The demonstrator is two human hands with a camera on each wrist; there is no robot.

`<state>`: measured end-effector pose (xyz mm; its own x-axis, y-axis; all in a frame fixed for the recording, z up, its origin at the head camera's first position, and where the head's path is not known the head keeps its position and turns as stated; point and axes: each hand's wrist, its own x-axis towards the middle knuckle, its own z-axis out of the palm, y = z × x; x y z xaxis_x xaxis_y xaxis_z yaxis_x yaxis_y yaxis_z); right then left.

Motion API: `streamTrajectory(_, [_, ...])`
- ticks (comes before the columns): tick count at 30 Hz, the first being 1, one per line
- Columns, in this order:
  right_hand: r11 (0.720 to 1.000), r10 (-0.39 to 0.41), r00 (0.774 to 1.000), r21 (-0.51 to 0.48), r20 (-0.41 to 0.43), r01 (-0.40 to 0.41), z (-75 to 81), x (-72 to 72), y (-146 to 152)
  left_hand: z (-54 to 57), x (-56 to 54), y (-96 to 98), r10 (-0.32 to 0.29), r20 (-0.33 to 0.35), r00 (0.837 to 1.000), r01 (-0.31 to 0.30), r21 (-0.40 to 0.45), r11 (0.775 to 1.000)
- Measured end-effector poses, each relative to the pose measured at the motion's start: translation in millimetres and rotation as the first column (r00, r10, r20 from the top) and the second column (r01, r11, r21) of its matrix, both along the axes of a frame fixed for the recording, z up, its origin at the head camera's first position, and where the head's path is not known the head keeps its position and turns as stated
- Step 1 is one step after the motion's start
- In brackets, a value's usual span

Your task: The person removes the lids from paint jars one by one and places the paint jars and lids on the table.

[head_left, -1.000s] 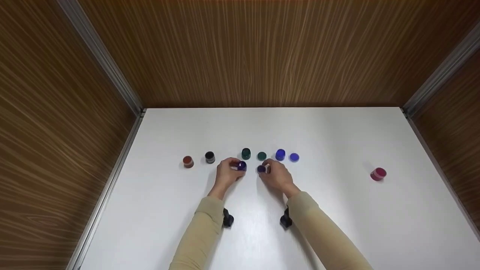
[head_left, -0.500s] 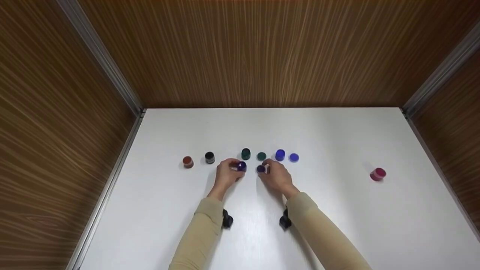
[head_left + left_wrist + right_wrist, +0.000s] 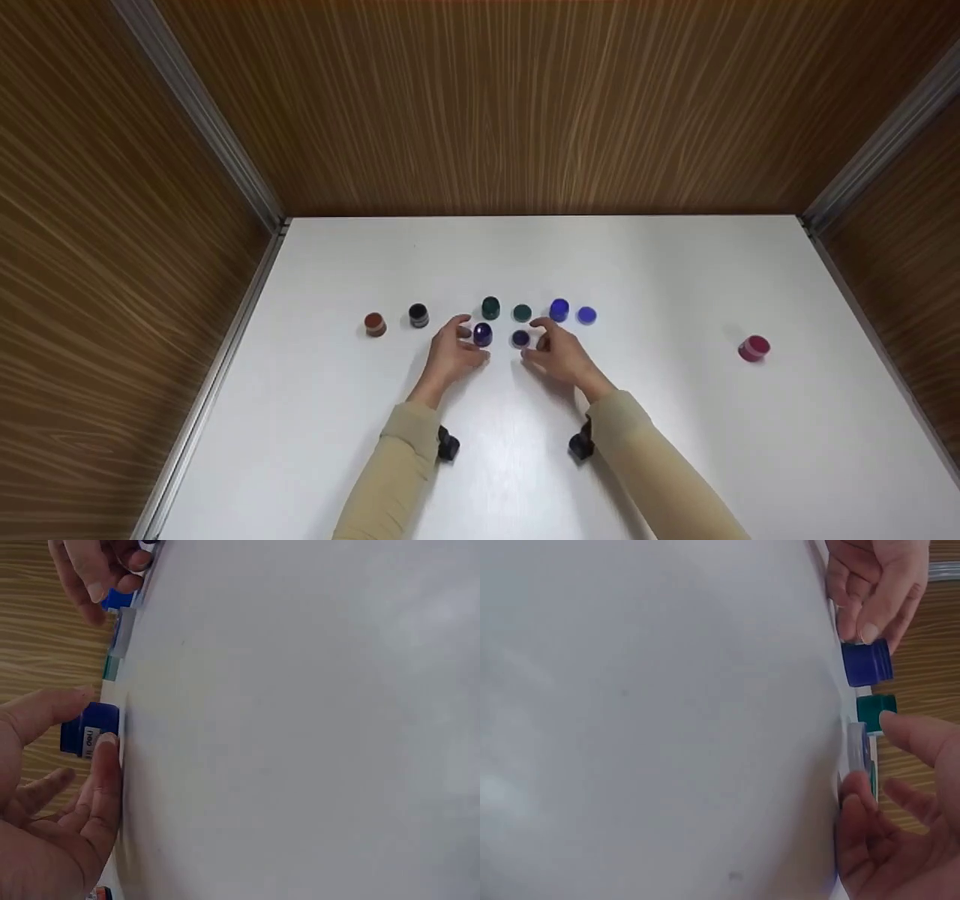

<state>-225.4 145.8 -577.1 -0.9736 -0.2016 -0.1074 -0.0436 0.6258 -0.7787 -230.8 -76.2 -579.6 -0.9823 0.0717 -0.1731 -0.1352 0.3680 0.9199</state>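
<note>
A small uncovered jar of dark purple paint stands upright on the white table. Around it my left hand has its thumb and fingers spread, and in the head view a gap shows between them and the glass. Part of a white label shows on the jar in the left wrist view, with fingertips right at its side. Just to the right lies its round lid, purple inside with a pale rim. My right hand is beside this lid, thumb and forefinger parted and holding nothing.
Behind stand an uncovered green jar with its lid, and a blue jar with its lid. A black jar and a brown-red jar are left, a pink jar far right. Wood panels enclose the table.
Both hands have let go: the left of the purple jar, the right of its lid. Fingers have spread and the hands drawn slightly back, leaving jar and lid on the table.
</note>
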Motion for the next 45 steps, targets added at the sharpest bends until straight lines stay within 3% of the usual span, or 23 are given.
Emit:
streamTrajectory(4, [0.998,0.038,0.998,-0.045,0.055,-0.036,4.3,7.6,8,7.5,7.1,-4.5,-0.051,0.048,0.998,0.054,-0.059,0.997])
streamTrajectory(8, [0.995,0.077,0.994,-0.075,0.084,-0.071,7.6,16.5,16,12.5,16.0,-8.6,-0.087,0.047,0.995,0.092,-0.127,0.988])
streamTrajectory(19, [0.977,0.136,0.981,-0.183,0.136,-0.110,14.2,39.8,56,22.4,36.7,-11.5,-0.120,0.024,0.993,0.122,-0.207,0.971])
streamTrajectory(35, [0.974,-0.016,0.991,-0.220,0.132,0.045,24.0,59.2,133,27.7,51.3,9.6,-0.237,-0.060,0.970,0.228,-0.126,0.965])
streamTrajectory(45, [0.952,-0.192,0.978,-0.226,0.085,0.207,29.0,67.5,193,26.5,57.3,27.8,-0.280,-0.091,0.956,0.268,-0.126,0.955])
